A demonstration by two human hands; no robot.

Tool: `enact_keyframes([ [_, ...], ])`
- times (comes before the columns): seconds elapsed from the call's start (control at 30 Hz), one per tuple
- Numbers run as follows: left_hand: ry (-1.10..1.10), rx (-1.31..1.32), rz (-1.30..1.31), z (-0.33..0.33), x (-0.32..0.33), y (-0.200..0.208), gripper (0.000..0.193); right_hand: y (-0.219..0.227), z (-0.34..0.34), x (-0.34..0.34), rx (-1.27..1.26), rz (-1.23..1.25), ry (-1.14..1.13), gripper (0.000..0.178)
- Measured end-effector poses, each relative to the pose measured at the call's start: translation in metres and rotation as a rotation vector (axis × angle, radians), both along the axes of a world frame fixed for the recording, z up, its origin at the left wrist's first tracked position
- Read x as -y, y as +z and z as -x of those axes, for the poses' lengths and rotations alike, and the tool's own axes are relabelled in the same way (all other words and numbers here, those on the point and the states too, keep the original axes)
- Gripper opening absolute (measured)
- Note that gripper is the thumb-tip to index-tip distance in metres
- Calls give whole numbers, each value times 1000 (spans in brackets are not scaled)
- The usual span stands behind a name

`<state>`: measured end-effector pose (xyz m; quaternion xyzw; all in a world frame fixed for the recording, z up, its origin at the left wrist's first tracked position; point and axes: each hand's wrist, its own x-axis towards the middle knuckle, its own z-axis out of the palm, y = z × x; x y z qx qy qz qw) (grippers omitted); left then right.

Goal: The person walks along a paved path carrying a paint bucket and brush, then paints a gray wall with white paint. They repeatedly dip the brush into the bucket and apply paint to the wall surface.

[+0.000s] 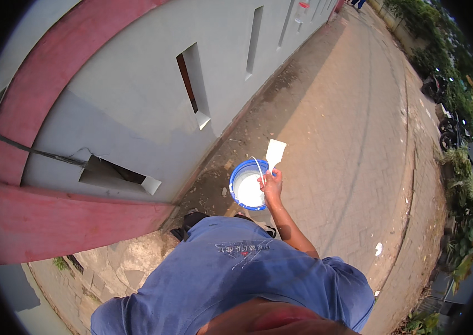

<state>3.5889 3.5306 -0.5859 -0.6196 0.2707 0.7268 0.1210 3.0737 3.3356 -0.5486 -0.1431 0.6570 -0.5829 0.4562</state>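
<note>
A paintbrush (pixel 275 153) coated in white points away from me, its wide bristle end up and its handle in the closed fingers of my right hand (pixel 271 186). The hand is over the right rim of a blue bucket (pixel 232 192) of white paint (pixel 248 188). A thin pale bail handle (pixel 259 166) arches across the bucket and meets the fingers; whether they also grip it I cannot tell. Splashes of white mark the bucket's rim. My left hand is out of the picture.
To the left stands a pale grey wall (pixel 136 84) with narrow slot openings and pink trim (pixel 69 215). A cable (pixel 35 149) runs along it. Paving (pixel 354 151) stretches ahead, with plants (pixel 462 218) and parked motorcycles (pixel 450 125) along the right. Someone's legs (pixel 357 3) show far off.
</note>
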Motion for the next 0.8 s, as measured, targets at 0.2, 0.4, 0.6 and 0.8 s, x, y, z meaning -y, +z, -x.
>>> enact_keyframes([
  [0.2, -24, -62, -32, 1, -2, 7, 31, -2, 2, -5, -29, -31, -3, 30],
  [0.4, -44, -227, -86, 0, -10, 21, 31, 1, 6, -12, -27, -66, -22, 30],
  [0.6, -11, -520, -171, 4, -18, 35, 32, 7, 14, -20, -18, -52, -8, 26],
  [0.8, 17, -816, -203, 17, 4, 49, 32, 6, 13, -11, -57, 32, 109, 25],
])
